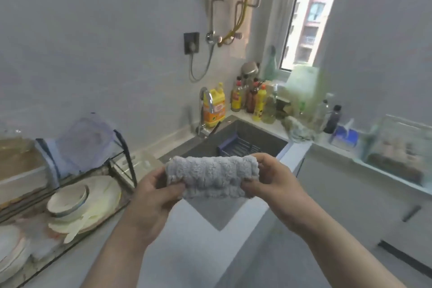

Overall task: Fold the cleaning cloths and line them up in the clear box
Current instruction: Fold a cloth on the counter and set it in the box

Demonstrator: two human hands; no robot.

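A grey fluffy cleaning cloth [211, 176] is held in the air above the counter edge, folded into a wide band. My left hand [153, 196] pinches its left end and my right hand [272, 182] pinches its right end. A clear box [138, 166] stands on the counter between the dish rack and the sink, behind my left hand. Another crumpled cloth [297, 130] lies on the counter to the right of the sink.
A dark sink [254, 131] with a blue basket [236, 145] and a tap [207, 110] lies ahead. A dish rack [77, 184] with bowls and plates stands at the left. Bottles [252, 98] crowd the corner. A glass tank [402, 147] sits at the right.
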